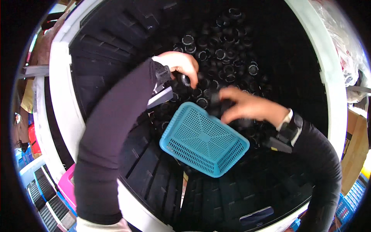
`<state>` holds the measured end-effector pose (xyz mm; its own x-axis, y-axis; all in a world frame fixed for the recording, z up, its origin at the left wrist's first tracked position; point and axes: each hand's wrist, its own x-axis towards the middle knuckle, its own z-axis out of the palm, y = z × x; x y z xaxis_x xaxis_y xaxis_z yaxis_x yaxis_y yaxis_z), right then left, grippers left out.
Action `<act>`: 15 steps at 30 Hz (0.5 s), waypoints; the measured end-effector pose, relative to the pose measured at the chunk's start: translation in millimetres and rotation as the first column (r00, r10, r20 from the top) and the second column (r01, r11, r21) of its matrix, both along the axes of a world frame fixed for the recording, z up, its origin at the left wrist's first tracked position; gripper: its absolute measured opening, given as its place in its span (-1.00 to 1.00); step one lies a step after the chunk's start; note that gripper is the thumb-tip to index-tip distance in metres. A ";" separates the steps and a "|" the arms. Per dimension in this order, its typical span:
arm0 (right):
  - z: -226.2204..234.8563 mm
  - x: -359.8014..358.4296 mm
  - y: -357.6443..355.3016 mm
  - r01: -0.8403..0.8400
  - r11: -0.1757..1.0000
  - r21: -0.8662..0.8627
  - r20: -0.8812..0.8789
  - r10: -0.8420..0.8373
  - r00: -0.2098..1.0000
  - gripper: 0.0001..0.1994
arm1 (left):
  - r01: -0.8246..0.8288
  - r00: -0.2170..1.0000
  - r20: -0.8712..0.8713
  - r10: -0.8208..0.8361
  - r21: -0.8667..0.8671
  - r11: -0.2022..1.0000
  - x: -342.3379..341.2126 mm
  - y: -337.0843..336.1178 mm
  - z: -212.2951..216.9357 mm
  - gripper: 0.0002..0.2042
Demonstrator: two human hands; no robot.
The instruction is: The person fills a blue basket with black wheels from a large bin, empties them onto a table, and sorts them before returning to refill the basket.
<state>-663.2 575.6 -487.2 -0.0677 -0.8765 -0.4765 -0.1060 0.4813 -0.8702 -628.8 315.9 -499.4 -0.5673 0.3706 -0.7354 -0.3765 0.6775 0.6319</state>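
Note:
Many round black caps (220, 54), several with a pale ring of marks on top, lie heaped in a deep black bin. My left hand (178, 63) reaches over the heap, its fingers curled round one black cap (185, 80). To the right, my right hand (251, 106) is blurred by motion, thumb and fingers bent around a dark patch; whether it grips a cap I cannot make out. Just below both hands a light blue perforated plastic basket (205, 135) rests tilted on the heap, with no caps inside it.
The bin's pale rim (62, 92) curves around the work on both sides. A pink container (68, 185) stands outside at the lower left. Clear plastic wrapping (344, 38) hangs at the right, above a brown cardboard piece (357, 150) and a blue crate (349, 203).

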 end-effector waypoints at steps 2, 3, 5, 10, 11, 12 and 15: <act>12.4 19.3 16.2 -0.194 0.981 -0.010 0.069 0.195 0.978 -0.36 | -0.017 0.966 0.259 0.018 -0.005 1.000 -9.6 51.2 31.4 -0.56; 10.1 38.3 34.9 -0.153 0.988 -0.019 0.018 0.153 0.988 -0.35 | 0.082 0.979 0.185 -0.084 0.019 0.996 -3.3 67.1 36.8 -0.52; 5.6 60.1 43.8 -0.213 0.977 0.034 -0.009 0.213 0.977 -0.31 | 0.172 0.975 0.135 -0.175 0.029 0.985 24.3 87.6 38.7 -0.44; 2.0 42.9 34.8 -0.495 0.802 0.336 -0.186 0.571 0.799 -0.60 | 0.182 0.966 -0.204 -0.161 0.086 0.980 107.5 104.5 -9.1 -0.33; 2.5 26.2 32.5 -0.275 0.860 0.429 -0.277 0.415 0.866 -0.66 | 0.230 0.950 -0.235 -0.206 0.079 0.970 100.9 101.4 -17.9 -0.40; -14.5 10.9 32.7 -0.043 0.912 0.409 -0.434 0.236 0.869 -0.67 | 0.224 0.906 -0.376 -0.195 0.035 0.974 89.5 99.0 -15.1 -0.53; -68.9 -63.8 50.1 0.683 0.726 0.080 -0.626 -0.497 0.602 -0.45 | -0.179 0.955 -0.222 0.195 0.089 0.980 23.7 96.9 -40.9 -0.77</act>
